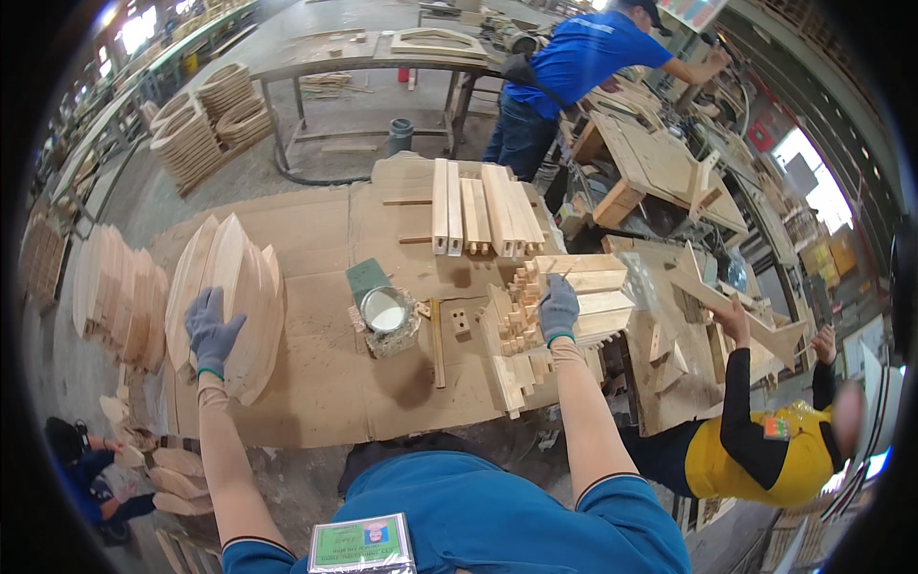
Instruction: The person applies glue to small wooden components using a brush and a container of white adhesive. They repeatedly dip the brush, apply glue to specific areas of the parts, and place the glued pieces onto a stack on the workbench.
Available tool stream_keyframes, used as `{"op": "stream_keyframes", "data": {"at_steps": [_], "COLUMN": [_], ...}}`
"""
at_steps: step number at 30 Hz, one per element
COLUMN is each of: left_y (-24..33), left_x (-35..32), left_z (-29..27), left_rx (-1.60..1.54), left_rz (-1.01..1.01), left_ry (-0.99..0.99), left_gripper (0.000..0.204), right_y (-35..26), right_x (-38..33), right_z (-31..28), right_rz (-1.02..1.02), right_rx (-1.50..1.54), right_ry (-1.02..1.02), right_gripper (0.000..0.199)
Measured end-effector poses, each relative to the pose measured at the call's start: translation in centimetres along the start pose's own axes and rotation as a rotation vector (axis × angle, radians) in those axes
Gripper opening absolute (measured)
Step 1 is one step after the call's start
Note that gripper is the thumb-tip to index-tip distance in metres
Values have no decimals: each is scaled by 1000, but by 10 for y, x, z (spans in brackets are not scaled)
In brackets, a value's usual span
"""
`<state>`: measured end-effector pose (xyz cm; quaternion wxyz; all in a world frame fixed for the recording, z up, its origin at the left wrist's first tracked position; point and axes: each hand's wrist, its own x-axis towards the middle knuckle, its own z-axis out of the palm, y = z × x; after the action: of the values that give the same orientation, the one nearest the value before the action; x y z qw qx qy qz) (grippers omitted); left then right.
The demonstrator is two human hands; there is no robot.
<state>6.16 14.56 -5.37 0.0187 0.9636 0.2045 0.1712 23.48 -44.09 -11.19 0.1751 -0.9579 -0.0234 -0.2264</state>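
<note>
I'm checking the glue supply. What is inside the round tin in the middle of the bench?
The round tin holds a pale, whitish fill reaching close to its rim. How deep it goes is hidden. It sits on the cardboard-covered bench, between both gloved hands, untouched.

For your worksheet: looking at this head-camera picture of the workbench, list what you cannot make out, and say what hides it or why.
Head view only:
- Palm of the left hand: pressed onto the stack of curved wooden panels, so its grip is hidden.
- Fingertips of the right hand: buried among the small wooden blocks.
- Contents of the round tin: pale, too small to identify.
- Bench front edge: covered by the person's own blue shirt.
- Picture corners: blacked out by the fisheye rim.
</note>
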Motion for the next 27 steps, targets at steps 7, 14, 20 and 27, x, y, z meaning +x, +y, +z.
{"op": "stream_keyframes", "data": {"at_steps": [7, 14, 20, 27], "left_y": [-32, -2, 9, -9], "left_x": [4, 2, -4, -8], "left_z": [20, -16, -30, -17], "left_rx": [44, -6, 1, -27], "left_rz": [157, 47, -20, -3], "left_ry": [188, 113, 1, 107], "left_gripper": [74, 65, 65, 66], "right_y": [14, 37, 34, 24], "right_x": [5, -5, -3, 3], "right_z": [12, 17, 16, 19], "right_rz": [-253, -142, 31, -110], "right_rx": [-85, 28, -14, 30], "right_ry": [218, 102, -13, 63], "right_gripper": [31, 35, 33, 32]}}
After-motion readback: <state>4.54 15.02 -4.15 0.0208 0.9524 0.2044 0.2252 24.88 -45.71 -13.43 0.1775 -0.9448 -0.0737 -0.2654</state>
